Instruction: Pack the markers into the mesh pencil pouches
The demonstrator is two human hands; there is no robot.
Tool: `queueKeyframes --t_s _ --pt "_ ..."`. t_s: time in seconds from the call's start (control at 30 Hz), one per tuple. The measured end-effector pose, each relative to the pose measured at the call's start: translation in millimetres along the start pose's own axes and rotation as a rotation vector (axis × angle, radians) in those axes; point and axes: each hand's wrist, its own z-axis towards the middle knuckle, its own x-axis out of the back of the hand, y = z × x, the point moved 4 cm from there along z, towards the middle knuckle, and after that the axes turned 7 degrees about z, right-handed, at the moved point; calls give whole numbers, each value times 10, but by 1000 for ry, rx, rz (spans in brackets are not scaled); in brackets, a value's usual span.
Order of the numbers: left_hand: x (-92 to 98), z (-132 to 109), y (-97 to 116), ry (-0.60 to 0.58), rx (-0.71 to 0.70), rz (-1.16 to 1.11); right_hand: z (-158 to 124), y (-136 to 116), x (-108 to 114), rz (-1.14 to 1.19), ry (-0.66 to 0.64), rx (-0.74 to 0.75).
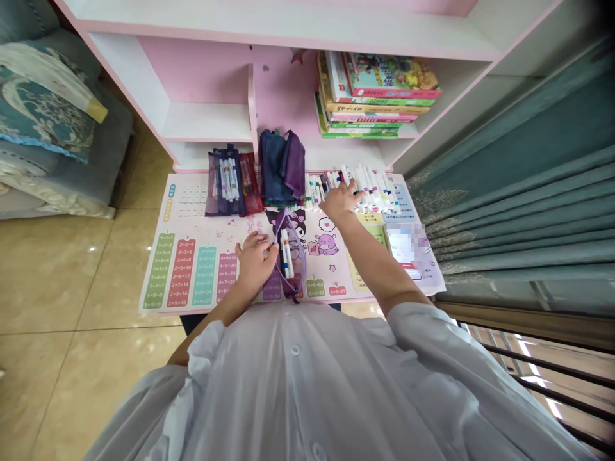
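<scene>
A purple mesh pencil pouch (298, 282) lies unzipped near the desk's front edge, with a few white markers (287, 253) inside it. At its left side rests my left hand (256, 261), fingers apart and slightly bent, the thumb by the pouch's edge. My right hand (340, 200) reaches over a long row of white markers (379, 189) with coloured caps at the back of the desk. Its fingers are spread on or just above the markers; I see none lifted in them. The right palm is hidden from above.
Filled mesh pouches (225, 182) and dark blue and purple pouches (276, 166) stand at the back. A stack of books (375, 96) sits on the shelf. At the right lies a phone (402, 248). A curtain (519, 186) hangs beside the printed desk mat (331, 272).
</scene>
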Motion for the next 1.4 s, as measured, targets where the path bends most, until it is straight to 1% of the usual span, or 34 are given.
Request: queueKeyframes --t_s 0.13,0.23,0.3,0.37,0.47,0.53,0.57,0.63,0.7,0.77,0.87,0.97,1.13,1.4 --pt "2 1 3 5 7 -6 25 -16 -27 12 30 -4" --pt "1 2 3 4 9 -16 10 -15 0 43 35 -11" --pt "2 2 0 6 11 -18 -36 0 34 82 39 -6" --pt "2 2 -1 9 13 -16 -131 24 80 145 70 14" --pt "-1 2 2 8 9 -9 -412 66 176 305 185 66" --pt "-3 2 6 9 1 -4 -689 86 237 442 251 111" --pt "-3 3 8 11 -3 -1 -843 89 256 512 262 138" --pt "-4 3 9 16 -9 6 -1160 68 274 656 258 231" --pt "-6 4 8 20 -13 11 -1455 30 260 740 248 322" --pt "-9 7 8 27 -21 11 -1691 -22 205 763 222 385" --pt "-15 9 5 41 -32 12 -1905 -111 81 720 173 408" --pt "-21 7 0 48 -35 19 -1991 -191 -12 651 156 399" --pt "-9 -6 -4 54 -26 32 -2030 -272 -83 574 113 402" --pt "2 -5 7 43 -20 33 -2064 -325 -152 564 93 445"
